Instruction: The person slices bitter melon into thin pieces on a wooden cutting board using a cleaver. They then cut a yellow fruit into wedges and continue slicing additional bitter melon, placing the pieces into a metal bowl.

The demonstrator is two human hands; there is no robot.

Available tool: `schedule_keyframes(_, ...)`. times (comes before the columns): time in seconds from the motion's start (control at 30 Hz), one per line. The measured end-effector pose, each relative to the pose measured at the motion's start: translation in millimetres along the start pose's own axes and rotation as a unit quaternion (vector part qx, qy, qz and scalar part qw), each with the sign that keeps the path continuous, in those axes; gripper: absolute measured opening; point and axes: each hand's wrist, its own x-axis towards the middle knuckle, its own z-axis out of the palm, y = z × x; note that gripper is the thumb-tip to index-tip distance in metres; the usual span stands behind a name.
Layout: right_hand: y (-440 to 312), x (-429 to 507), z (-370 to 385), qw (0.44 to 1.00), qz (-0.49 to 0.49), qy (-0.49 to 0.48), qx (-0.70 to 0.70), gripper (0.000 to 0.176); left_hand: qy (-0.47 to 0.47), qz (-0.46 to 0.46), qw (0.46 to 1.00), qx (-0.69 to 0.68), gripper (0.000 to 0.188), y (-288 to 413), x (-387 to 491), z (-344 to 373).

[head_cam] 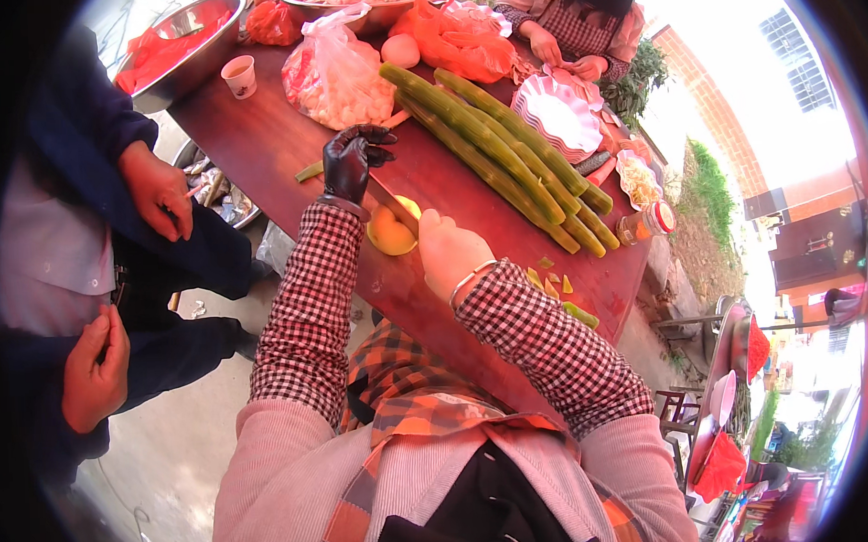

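Observation:
My right hand (451,252), bare with a bracelet at the wrist, grips a knife, its handle hidden in my fist. The knife's blade (397,206) lies across a round yellow piece of produce (388,233), whose exact kind I cannot tell. In a black glove, my left hand (350,163) is by the blade's far end, fingers bent and apart with nothing visible between them. Left of it is a short green vegetable piece (309,172). Several long green vegetable stems (487,144) lie on the red tabletop (430,163) beyond my right hand.
Green scraps (549,281) lie near the right edge. Past my left hand stand a filled plastic bag (337,74) and a paper cup (239,77). Stacked fluted plates (558,116) and a jar (646,223) are at right. One person (162,194) stands left, another (573,37) works opposite.

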Motion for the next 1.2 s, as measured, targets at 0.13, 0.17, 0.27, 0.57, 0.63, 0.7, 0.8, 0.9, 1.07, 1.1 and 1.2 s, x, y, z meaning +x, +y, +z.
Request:
schedule_keyframes(0.13,2.5,4.9,12.1,0.999,0.017,-0.019,0.037,0.023,0.006,0.029,1.0,-0.007,0.035,-17.4,17.3,-5.4)
schedule_keyframes(0.17,3.4,6.0,15.7,0.999,0.018,-0.022,0.036,0.023,0.018,0.02,1.0,-0.017,0.035,-25.8,11.3,-6.4)
schedule_keyframes(0.27,4.6,12.3,14.1,0.998,0.028,-0.032,0.049,0.021,0.023,0.052,0.998,-0.019,0.033,-30.8,12.7,-4.1)
schedule_keyframes(0.57,11.1,15.1,47.8,0.993,0.043,-0.07,0.086,0.025,0.048,-0.022,0.998,-0.03,0.028,-75.4,18.7,-25.5)
schedule_keyframes(0.63,16.7,20.6,42.6,0.994,0.027,-0.04,0.102,0.022,0.007,0.04,0.999,0.013,0.029,-75.9,33.0,-22.8)
schedule_keyframes(0.7,11.3,8.3,46.8,0.992,0.034,-0.051,0.11,0.022,0.016,-0.002,1.0,-0.017,0.028,-79.3,9.0,-30.9)
schedule_keyframes(0.8,14.7,12.3,47.1,0.992,0.04,-0.066,0.103,0.018,0.032,0.028,0.999,-0.009,0.028,-74.7,12.2,-24.0)
schedule_keyframes(0.9,19.8,12.2,45.9,0.99,0.03,-0.061,0.121,0.018,0.056,0.067,0.996,-0.022,0.04,-67.5,12.2,-31.0)
schedule_keyframes(1.07,21.9,4.6,39.2,0.991,0.016,-0.019,0.135,0.018,0.147,0.106,0.983,-0.024,0.061,-48.0,-10.2,-40.6)
schedule_keyframes(1.1,22.1,3.8,34.2,0.99,0.021,-0.016,0.141,0.019,0.157,0.108,0.981,-0.011,0.064,-46.1,-20.4,-42.3)
schedule_keyframes(1.2,29.2,-5.7,25.8,0.985,0.038,0.012,0.17,0.021,0.159,0.117,0.98,0.013,0.065,-54.7,-54.5,-40.0)
